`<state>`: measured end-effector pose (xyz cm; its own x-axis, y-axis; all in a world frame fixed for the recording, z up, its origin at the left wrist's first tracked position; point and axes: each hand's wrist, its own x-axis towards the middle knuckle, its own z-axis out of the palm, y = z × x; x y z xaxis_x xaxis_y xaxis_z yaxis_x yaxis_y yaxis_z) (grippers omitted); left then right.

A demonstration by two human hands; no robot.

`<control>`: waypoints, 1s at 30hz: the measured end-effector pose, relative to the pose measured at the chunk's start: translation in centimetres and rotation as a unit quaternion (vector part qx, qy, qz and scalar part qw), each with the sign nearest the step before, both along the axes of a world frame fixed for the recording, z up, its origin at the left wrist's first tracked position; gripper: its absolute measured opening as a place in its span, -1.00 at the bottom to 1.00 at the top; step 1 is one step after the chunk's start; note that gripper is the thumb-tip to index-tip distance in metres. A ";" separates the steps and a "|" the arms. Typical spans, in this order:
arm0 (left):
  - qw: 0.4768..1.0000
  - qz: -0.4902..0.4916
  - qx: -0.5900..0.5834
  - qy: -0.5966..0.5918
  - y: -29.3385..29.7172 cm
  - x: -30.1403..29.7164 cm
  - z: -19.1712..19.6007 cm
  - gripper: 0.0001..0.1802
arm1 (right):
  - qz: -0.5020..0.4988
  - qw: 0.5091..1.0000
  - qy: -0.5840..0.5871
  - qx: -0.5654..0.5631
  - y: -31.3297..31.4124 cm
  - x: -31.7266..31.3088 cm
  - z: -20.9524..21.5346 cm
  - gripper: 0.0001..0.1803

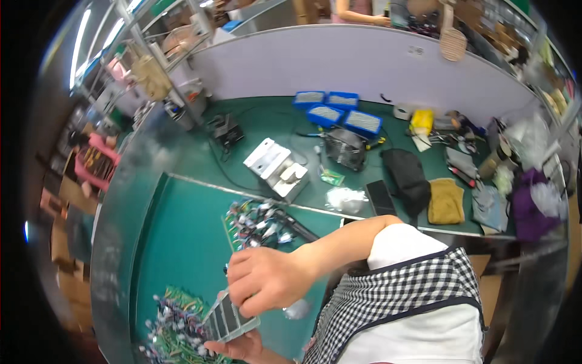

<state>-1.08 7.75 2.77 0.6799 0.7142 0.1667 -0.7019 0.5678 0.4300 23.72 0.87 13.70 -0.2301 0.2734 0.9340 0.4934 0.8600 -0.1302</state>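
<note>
My left hand [242, 347] comes up from the lower edge and holds a pale, slotted tray-like piece [225, 321] with dark strips, thumb along its lower rim. Over its upper end is my right hand [260, 280], fingers curled down against it; whatever is between those fingers is hidden. Beside the tray-like piece, to the left, lies a heap of green circuit boards with wires and white connectors [176, 327]. Another bundle of wired boards [257, 224] sits just beyond my right hand.
A white boxy device [276, 168] stands behind the wired bundle. Farther back are several blue bins [364, 123] and a dark bag-like bundle [345, 148]. To the right lie a black bag [405, 179], a mustard cloth [445, 201] and a purple bag [533, 206]. A low partition [339, 60] borders the bench.
</note>
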 end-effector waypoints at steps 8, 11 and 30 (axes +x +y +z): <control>0.955 0.214 0.061 0.198 -0.5 -0.8 1.0 -0.44 | -0.020 0.996 0.019 -0.080 -2.9 1.8 -3.8 -0.73; 0.925 0.215 0.134 0.283 -2.8 -1.8 0.8 -0.47 | 0.050 0.977 0.044 -0.202 -1.9 0.6 -7.2 -0.62; 0.886 0.243 0.080 0.388 -6.9 -1.6 -1.5 -0.43 | 0.045 0.926 -0.094 -0.364 4.2 -10.1 -11.5 -0.40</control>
<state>-2.69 0.87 1.30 0.2529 0.9633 -0.0897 -0.3055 0.1674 0.9374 13.65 5.02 2.19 -0.4224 0.7859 0.4516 0.4960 0.6174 -0.6106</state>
